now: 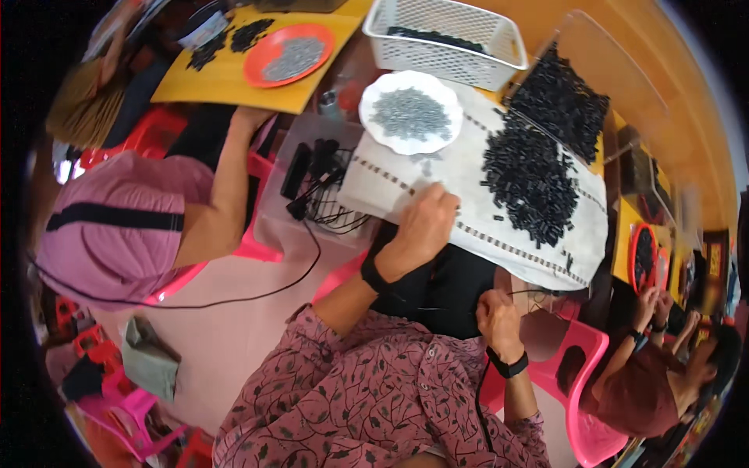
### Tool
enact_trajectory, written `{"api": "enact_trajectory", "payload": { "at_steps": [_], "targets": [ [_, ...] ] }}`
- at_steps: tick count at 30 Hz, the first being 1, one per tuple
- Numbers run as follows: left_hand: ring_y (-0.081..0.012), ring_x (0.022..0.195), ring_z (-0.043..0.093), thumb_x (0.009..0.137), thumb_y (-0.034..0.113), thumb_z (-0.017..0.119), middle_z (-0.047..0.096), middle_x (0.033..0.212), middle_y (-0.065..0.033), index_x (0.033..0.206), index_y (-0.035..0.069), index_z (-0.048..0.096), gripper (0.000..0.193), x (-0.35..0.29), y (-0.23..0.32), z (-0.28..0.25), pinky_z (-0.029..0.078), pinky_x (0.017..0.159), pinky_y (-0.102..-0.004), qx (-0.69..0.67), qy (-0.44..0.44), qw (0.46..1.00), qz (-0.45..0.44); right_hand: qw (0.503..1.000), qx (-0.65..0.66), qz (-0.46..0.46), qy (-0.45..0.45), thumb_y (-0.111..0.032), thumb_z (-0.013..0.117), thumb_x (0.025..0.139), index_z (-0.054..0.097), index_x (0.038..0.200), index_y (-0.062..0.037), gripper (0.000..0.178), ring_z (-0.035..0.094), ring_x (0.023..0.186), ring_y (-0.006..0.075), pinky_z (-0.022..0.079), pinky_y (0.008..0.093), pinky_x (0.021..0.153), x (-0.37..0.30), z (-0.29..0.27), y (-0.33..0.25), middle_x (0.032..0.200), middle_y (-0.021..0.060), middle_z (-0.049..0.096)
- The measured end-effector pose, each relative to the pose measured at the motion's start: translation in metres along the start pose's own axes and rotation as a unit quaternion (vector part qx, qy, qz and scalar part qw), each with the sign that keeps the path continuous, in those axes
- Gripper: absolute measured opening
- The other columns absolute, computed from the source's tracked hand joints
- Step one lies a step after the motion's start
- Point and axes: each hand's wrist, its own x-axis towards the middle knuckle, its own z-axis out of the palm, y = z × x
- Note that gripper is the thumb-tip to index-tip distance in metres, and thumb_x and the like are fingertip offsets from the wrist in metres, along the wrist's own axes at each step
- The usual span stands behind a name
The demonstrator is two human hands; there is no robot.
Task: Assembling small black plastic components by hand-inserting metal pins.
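Observation:
My left hand (425,225) rests over the near edge of a white cloth (382,168) with dark dashed stripes, its fingers curled together. Whatever they may pinch is hidden. Just beyond the fingertips lie a few small grey metal pieces. Above them stands a white scalloped plate (410,111) heaped with such pieces. Close to my lap, below the cloth's edge, my right hand (499,318) is closed, its contents not visible. A large pile of short black tubular pieces (530,183) covers the right part of the cloth.
A white perforated basket (449,66) and a clear bin of black pieces (560,101) stand behind the cloth. To the left, a clear plastic box (273,210) holds black items and a cable. People sit on both sides; one arm (230,171) reaches toward the yellow table (175,87).

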Motion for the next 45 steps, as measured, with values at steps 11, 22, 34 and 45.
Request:
{"api": "enact_trajectory", "payload": {
  "at_steps": [11,22,34,45],
  "targets": [
    [-0.0357,0.089,0.056,0.080,0.004,0.064,0.053,0.095,-0.0156,0.109,0.001,0.056,0.030,-0.004,-0.006,0.012,0.048,0.071,-0.0438,0.024,-0.011,0.999,-0.033,0.997,0.057,0.035,-0.038,-0.007,0.065,0.078,0.055,0.091,0.0000,0.018,0.059,0.073,0.0426,0.046,0.0484,0.061,-0.001,0.011,0.001,0.081,0.0226,0.058],
    [-0.0392,0.087,0.056,0.080,0.004,0.066,0.052,0.096,-0.0182,0.106,-0.002,0.056,0.029,-0.005,-0.006,0.008,0.047,0.072,-0.0456,-0.012,-0.027,0.999,-0.034,1.000,0.017,0.012,0.003,-0.003,0.064,0.076,0.054,0.083,0.0019,0.013,0.058,0.066,0.0416,0.046,0.0485,0.059,0.001,0.013,0.005,0.077,0.0205,0.059],
    [-0.0384,0.088,0.057,0.080,0.007,0.067,0.052,0.096,-0.0183,0.101,-0.001,0.057,0.025,-0.006,-0.001,0.006,0.048,0.071,-0.0459,-0.030,-0.015,0.998,-0.055,0.997,-0.015,-0.040,0.071,0.001,0.063,0.077,0.054,0.081,0.0002,0.009,0.056,0.066,0.0391,0.045,0.0469,0.057,0.005,0.024,0.013,0.077,0.0191,0.055],
    [-0.0366,0.092,0.056,0.079,0.010,0.068,0.051,0.096,-0.0169,0.094,0.001,0.057,0.021,-0.006,-0.005,0.010,0.048,0.074,-0.0456,-0.059,0.023,0.996,-0.065,0.995,-0.053,0.011,0.079,-0.006,0.065,0.080,0.054,0.079,-0.0009,0.012,0.056,0.057,0.0387,0.044,0.0460,0.053,-0.014,0.032,-0.003,0.061,0.0185,0.055]
  ]
}}
